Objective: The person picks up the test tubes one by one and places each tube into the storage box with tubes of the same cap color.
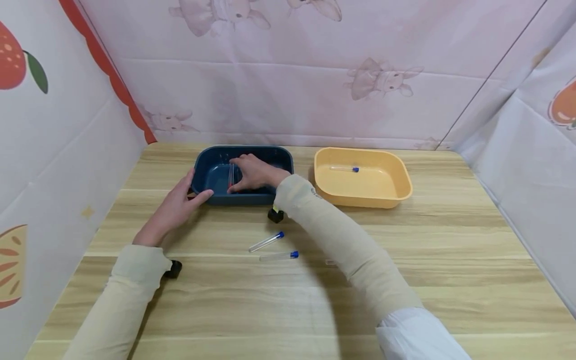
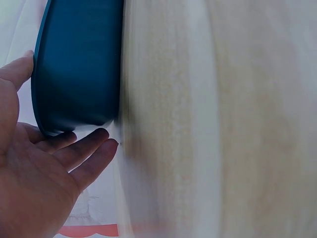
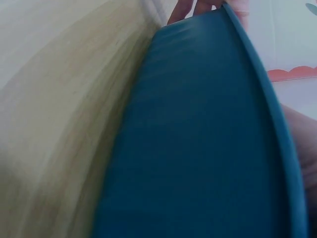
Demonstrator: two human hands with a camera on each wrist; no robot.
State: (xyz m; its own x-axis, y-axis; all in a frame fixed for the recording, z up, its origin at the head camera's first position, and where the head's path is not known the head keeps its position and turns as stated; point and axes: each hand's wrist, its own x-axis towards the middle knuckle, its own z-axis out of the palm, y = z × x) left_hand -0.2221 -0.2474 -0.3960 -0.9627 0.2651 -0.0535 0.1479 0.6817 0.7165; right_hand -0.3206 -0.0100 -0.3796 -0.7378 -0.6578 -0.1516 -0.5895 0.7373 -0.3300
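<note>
In the head view, a dark blue tray [image 1: 240,200] stands at the back left of the table. My right hand [image 1: 256,172] reaches into it and holds a clear test tube [image 1: 231,175] with a red cap, thumb at one end and fingers at the other. That grip is hidden behind the tray wall in the right wrist view. At the tray's left end is my left hand [image 1: 177,207], thumb against the front rim. The left wrist view has its loosely extended fingers [image 2: 91,153] along the tray's short side.
To the right stands a yellow tray [image 1: 364,201] with a blue-capped test tube [image 1: 346,169] inside. Two more blue-capped tubes [image 1: 279,256] lie on the table [image 1: 234,310] in front. Another clear piece [image 1: 330,262] is partly hidden by the right sleeve. A printed cloth wall rises behind.
</note>
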